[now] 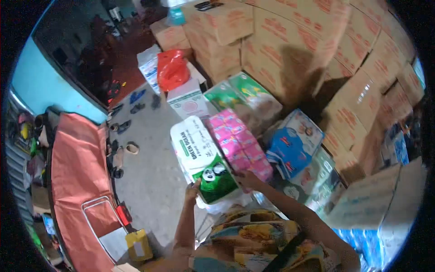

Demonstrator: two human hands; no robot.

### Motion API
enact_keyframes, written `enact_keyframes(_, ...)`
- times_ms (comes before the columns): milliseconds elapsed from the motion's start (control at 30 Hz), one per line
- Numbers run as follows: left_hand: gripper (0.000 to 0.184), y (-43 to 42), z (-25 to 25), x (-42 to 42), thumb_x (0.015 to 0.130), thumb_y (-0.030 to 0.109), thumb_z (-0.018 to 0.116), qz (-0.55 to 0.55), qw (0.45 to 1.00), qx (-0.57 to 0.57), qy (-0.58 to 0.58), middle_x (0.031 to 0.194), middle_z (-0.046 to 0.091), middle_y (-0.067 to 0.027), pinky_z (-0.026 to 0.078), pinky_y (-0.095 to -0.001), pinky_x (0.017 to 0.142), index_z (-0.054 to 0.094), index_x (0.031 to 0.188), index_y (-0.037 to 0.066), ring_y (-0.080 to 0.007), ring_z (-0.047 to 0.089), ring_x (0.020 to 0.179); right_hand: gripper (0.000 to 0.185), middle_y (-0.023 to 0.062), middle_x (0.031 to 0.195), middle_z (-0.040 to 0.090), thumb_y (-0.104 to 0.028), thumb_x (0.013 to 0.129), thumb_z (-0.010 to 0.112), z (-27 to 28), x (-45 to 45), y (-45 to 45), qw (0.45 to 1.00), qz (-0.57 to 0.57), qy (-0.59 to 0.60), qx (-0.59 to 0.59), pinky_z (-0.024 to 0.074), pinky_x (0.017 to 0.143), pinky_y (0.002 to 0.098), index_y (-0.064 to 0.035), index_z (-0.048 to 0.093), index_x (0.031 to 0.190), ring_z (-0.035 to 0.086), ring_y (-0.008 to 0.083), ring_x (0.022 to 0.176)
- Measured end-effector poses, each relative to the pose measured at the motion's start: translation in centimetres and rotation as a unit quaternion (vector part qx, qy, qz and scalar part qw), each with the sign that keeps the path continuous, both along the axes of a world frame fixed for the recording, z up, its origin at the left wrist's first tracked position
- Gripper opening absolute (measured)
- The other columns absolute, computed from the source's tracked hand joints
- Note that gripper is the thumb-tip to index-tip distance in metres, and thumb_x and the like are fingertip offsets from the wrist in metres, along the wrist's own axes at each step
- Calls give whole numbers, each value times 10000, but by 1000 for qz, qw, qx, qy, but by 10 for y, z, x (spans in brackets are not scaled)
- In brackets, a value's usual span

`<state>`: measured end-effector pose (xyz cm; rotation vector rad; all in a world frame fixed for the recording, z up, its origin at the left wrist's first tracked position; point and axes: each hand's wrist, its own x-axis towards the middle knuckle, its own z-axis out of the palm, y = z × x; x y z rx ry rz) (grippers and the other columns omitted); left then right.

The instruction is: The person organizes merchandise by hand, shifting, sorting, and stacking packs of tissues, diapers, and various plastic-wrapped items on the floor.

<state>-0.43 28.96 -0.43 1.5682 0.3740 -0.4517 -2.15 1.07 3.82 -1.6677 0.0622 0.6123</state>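
Observation:
In front of my body is a white and green tissue pack (199, 145) with "GREEN OCEAN" lettering and panda pictures, tilted in my grasp. My left hand (193, 189) is closed on its lower left edge. At the lower right edge, my right hand (247, 179) grips the same pack; some of its fingers are hidden. A pink bundle of small packs (240, 145) lies just beyond, close to my right hand. Below the tissue pack, translucent plastic wrapping (226, 204) shows in part.
Stacked cartons (290, 45) line the back and right. Nearby are a blue diaper pack (297, 143), a green-and-white wrapped bundle (244, 97), a white carton (188, 102) and a red plastic bag (173, 70). Shoes (132, 148) lie on the floor beside a pink-covered surface (79, 167).

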Motion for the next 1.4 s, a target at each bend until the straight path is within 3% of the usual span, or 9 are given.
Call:
enact_keyframes(100, 505, -11, 12, 2, 663, 446, 589, 84, 993, -11, 84, 753, 537, -14, 339, -225, 494, 524, 923, 18, -100, 470, 629, 355, 79, 659, 541, -303, 744, 523, -18, 5, 6, 999, -17, 31, -17, 398, 505, 291, 12, 522, 909, 495, 133, 530)
enact_keyframes(167, 527, -5, 3, 7, 646, 468, 594, 59, 994, -22, 95, 728, 529, -6, 322, -215, 446, 515, 918, 24, -92, 462, 562, 392, 115, 731, 552, -326, 749, 516, -44, 12, 13, 986, -20, -134, -99, 401, 575, 309, 17, 516, 937, 508, 166, 618)
enact_keyframes(333, 481, -12, 2, 10, 660, 493, 567, 33, 989, -70, 124, 613, 525, 20, 298, -199, 385, 511, 889, 74, -78, 446, 462, 422, 126, 774, 545, -364, 753, 509, -16, 21, 13, 991, 40, -19, -127, 397, 607, 316, 19, 518, 928, 505, 183, 681)
enact_keyframes(467, 429, -18, 14, 10, 675, 408, 595, -1, 984, -160, 78, 770, 554, -8, 330, -189, 393, 508, 922, 69, -67, 495, 576, 433, 116, 790, 544, -375, 746, 519, -8, 24, 16, 992, 49, -61, -94, 398, 607, 314, 14, 514, 938, 502, 177, 683)
enact_keyframes(700, 358, -34, 27, 10, 695, 173, 608, 60, 971, -227, -44, 830, 560, -39, 419, -262, 665, 498, 978, -16, -133, 531, 719, 468, 106, 796, 536, -377, 731, 545, -14, 22, 17, 997, 17, -77, -14, 397, 581, 295, 31, 498, 955, 488, 164, 669)
enact_keyframes(900, 371, -34, 58, 6, 669, 159, 615, 63, 975, -196, -79, 856, 557, -44, 412, -267, 680, 497, 981, -4, -142, 525, 744, 610, 152, 938, 500, -401, 721, 554, -3, 16, 10, 996, 65, 54, -1, 403, 644, 297, 49, 381, 1094, 494, 173, 769)
enact_keyframes(1067, 402, -47, 79, 0, 678, 159, 612, 66, 975, -193, -87, 923, 533, -44, 413, -262, 694, 463, 1024, 18, -136, 512, 790, 604, 120, 969, 475, -359, 709, 580, 11, 0, 7, 991, -73, -86, 66, 371, 752, 320, -10, 337, 1137, 451, 211, 854)
enact_keyframes(1133, 390, -50, 78, 0, 687, 158, 602, 37, 977, -199, -71, 914, 530, -40, 409, -265, 693, 461, 1021, 13, -137, 510, 790, 809, 172, 1192, 324, -376, 682, 602, 20, -1, -8, 994, -19, -21, 102, 267, 893, 328, -3, 147, 1238, 327, 232, 1080)
enact_keyframes(1400, 437, -108, 153, 3, 721, 199, 564, -167, 963, -186, -101, 1006, 490, -101, 416, -350, 753, 404, 1077, 3, -214, 484, 912, 800, 130, 1141, 390, -306, 644, 654, 94, -70, -59, 966, -143, -95, 194, 280, 884, 319, -13, 187, 1224, 358, 221, 1050)
